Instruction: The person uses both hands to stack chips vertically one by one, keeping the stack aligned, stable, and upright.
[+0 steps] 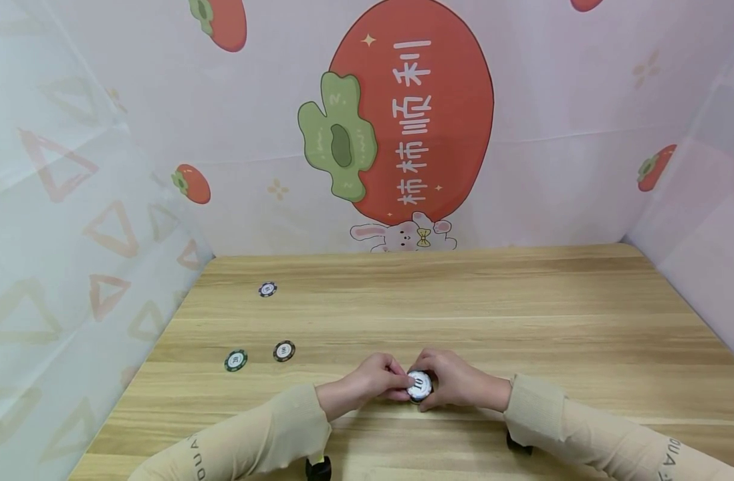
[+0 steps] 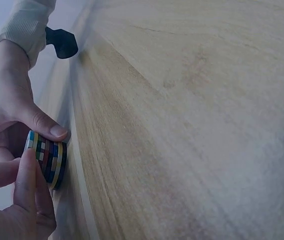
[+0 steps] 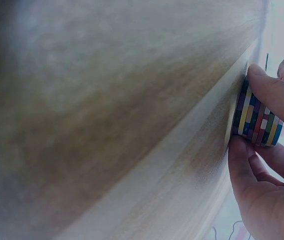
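Observation:
A short stack of poker chips in several colours stands on the wooden table near its front. Its top chip is white-faced and printed with 10. My right hand grips the stack from the right, thumb on one side and fingers on the other. From the left, my left hand pinches the edge of the top chip, its thumb lying over the face. The left wrist view shows the striped sides of the stack between the two hands. The lower fingers are partly hidden.
Three single chips lie flat on the left of the table: a green chip, a dark brown chip and a purple chip farther back. Printed cloth walls stand along the table's back and sides.

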Demonstrator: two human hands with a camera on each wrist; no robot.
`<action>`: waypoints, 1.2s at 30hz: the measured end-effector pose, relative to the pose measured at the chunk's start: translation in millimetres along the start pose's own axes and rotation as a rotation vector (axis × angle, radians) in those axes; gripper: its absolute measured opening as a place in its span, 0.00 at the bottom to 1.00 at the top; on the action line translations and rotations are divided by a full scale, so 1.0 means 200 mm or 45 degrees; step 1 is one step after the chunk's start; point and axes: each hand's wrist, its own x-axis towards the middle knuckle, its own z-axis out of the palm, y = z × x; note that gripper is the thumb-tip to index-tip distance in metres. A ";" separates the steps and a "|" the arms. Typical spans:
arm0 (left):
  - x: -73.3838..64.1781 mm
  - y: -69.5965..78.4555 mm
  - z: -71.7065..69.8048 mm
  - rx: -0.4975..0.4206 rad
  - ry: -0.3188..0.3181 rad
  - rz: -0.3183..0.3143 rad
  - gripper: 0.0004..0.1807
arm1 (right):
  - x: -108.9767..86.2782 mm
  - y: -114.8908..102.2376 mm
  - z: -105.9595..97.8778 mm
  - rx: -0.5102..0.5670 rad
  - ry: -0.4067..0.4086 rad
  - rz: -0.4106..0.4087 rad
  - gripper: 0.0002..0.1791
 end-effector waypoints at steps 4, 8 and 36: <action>0.00 0.00 -0.02 0.058 -0.035 -0.009 0.06 | 0.01 0.01 0.01 -0.011 -0.001 0.017 0.21; 0.00 0.01 -0.06 0.232 -0.110 -0.008 0.08 | 0.01 0.01 0.00 0.007 -0.053 0.109 0.23; -0.06 0.12 -0.39 1.622 -0.203 0.602 0.08 | 0.01 0.01 -0.01 -0.036 -0.074 0.088 0.23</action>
